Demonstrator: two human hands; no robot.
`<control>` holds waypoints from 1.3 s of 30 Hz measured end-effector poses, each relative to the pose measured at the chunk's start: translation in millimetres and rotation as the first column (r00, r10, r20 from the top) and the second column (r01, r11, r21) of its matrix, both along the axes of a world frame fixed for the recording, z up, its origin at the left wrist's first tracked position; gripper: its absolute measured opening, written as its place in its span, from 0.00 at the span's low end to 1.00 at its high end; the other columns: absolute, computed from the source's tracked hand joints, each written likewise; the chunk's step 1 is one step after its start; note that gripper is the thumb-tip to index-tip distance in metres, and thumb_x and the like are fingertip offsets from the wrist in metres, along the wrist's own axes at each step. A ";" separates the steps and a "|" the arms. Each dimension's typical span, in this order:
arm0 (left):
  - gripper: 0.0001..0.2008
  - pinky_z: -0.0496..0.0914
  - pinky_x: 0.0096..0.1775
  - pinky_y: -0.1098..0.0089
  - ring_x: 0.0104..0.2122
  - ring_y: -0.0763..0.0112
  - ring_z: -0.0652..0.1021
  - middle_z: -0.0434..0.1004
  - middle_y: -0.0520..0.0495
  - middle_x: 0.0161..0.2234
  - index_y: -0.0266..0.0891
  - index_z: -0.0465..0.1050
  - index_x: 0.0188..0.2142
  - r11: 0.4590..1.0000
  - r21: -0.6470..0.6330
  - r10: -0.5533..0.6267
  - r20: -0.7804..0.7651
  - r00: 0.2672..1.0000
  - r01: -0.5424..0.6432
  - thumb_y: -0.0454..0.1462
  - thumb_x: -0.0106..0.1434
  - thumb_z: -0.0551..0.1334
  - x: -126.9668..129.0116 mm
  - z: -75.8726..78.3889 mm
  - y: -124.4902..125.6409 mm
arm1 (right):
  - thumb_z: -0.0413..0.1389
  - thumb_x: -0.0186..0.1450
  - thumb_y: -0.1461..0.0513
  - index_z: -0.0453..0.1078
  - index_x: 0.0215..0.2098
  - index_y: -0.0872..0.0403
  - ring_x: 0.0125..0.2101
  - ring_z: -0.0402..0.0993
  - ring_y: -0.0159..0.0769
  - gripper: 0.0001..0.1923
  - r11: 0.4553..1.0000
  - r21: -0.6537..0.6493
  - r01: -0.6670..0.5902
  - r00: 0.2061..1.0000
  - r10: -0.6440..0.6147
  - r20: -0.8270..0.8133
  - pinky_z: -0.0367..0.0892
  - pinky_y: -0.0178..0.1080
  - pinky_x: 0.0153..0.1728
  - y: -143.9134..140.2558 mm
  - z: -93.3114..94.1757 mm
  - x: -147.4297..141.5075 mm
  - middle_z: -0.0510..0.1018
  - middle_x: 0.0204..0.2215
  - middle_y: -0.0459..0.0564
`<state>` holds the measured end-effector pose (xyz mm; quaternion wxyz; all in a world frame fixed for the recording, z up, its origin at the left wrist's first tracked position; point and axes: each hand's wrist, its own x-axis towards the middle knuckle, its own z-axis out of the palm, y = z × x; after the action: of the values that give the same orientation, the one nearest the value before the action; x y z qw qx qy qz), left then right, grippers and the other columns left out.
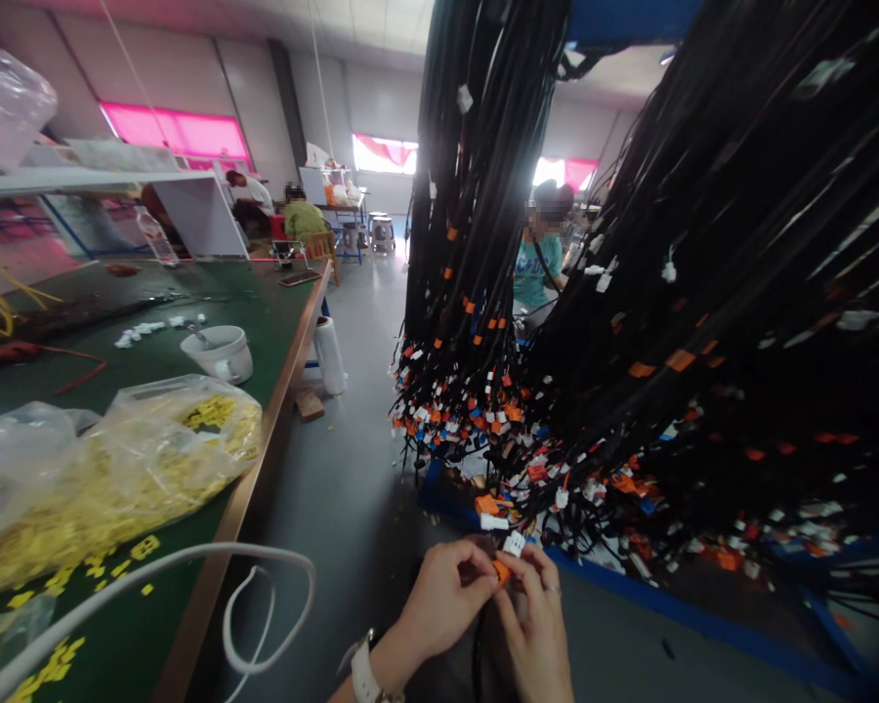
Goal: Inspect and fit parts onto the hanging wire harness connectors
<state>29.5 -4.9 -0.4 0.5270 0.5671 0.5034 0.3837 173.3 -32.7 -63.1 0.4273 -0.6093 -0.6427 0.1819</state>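
Observation:
My left hand and my right hand meet low in the middle of the view, both pinching a small orange connector on a black cable. A white connector sticks up just above my right fingers. The cable runs down between my wrists and belongs to the big bundles of black wire harnesses hanging in front of me, their ends full of orange, white and blue connectors. A watch with a white strap sits on my left wrist.
A green workbench at the left carries clear bags of small yellow parts, a white bowl and a white looped cable. Blue rack rails lie on the grey floor. Other people sit at benches further back.

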 end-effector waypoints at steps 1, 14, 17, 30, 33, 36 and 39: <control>0.05 0.69 0.36 0.71 0.30 0.67 0.77 0.79 0.47 0.28 0.36 0.75 0.26 1.000 -0.001 0.003 0.001 1.000 -0.003 0.31 0.52 0.60 0.2 0.0 -0.3 | 0.51 0.63 0.56 0.69 0.44 0.48 0.51 0.64 0.48 0.12 1.000 -0.005 -0.001 1.000 0.001 -0.002 0.66 0.54 0.48 -0.2 -0.1 0.1 0.62 0.51 0.54; 0.03 0.68 0.35 0.72 0.29 0.68 0.76 0.78 0.47 0.27 0.36 0.74 0.26 1.000 -0.007 0.022 0.059 0.998 -0.022 0.32 0.52 0.61 2.1 -4.1 -1.0 | 0.51 0.63 0.56 0.69 0.44 0.48 0.51 0.64 0.49 0.12 1.000 -0.008 0.009 1.000 -0.009 -0.002 0.66 0.55 0.48 0.0 3.2 -2.1 0.62 0.51 0.54; 0.04 0.68 0.35 0.72 0.29 0.68 0.76 0.77 0.47 0.27 0.35 0.74 0.26 1.000 -0.017 0.016 0.064 0.998 -0.015 0.32 0.53 0.60 2.5 -5.3 -1.3 | 0.51 0.63 0.56 0.69 0.44 0.48 0.52 0.63 0.49 0.12 1.000 -0.007 0.009 1.000 -0.009 -0.005 0.65 0.55 0.48 -0.5 3.5 -2.5 0.61 0.51 0.55; 0.04 0.67 0.33 0.73 0.29 0.69 0.75 0.78 0.46 0.28 0.35 0.73 0.27 0.999 -0.048 -0.007 0.071 0.997 0.010 0.31 0.52 0.59 5.3 -4.8 -1.9 | 0.50 0.64 0.58 0.68 0.45 0.48 0.52 0.64 0.48 0.12 1.000 -0.007 0.007 1.000 -0.007 0.007 0.66 0.53 0.48 -3.7 -2.0 0.3 0.60 0.52 0.55; 0.04 0.67 0.34 0.73 0.29 0.69 0.76 0.78 0.46 0.29 0.35 0.74 0.27 0.999 -0.040 -0.012 0.057 0.998 0.014 0.31 0.52 0.59 7.5 -8.3 -4.3 | 0.49 0.64 0.59 0.68 0.45 0.49 0.51 0.65 0.47 0.12 1.000 0.004 0.016 1.000 -0.016 0.011 0.67 0.52 0.47 -5.1 -4.3 1.3 0.62 0.51 0.55; 0.05 0.67 0.34 0.73 0.30 0.69 0.75 0.78 0.46 0.29 0.35 0.74 0.27 0.999 -0.035 -0.007 0.036 0.999 0.008 0.31 0.52 0.59 12.0 -12.2 -8.8 | 0.49 0.64 0.59 0.68 0.45 0.49 0.51 0.65 0.47 0.12 0.999 0.032 0.022 0.999 -0.023 0.029 0.67 0.53 0.47 -7.0 -8.4 4.2 0.63 0.51 0.55; 0.05 0.67 0.34 0.73 0.29 0.69 0.75 0.78 0.47 0.28 0.35 0.74 0.28 1.000 -0.027 -0.003 0.029 1.000 0.004 0.31 0.52 0.59 17.7 -15.9 -13.6 | 0.49 0.64 0.59 0.68 0.45 0.49 0.50 0.66 0.48 0.12 0.998 0.051 0.030 0.998 -0.032 0.045 0.67 0.52 0.46 -9.5 -13.3 9.1 0.64 0.50 0.55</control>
<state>47.3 -18.5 -16.4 0.5425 0.5551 0.5000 0.3842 182.4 -42.3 -76.3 0.4302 -0.6124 -0.6472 0.1449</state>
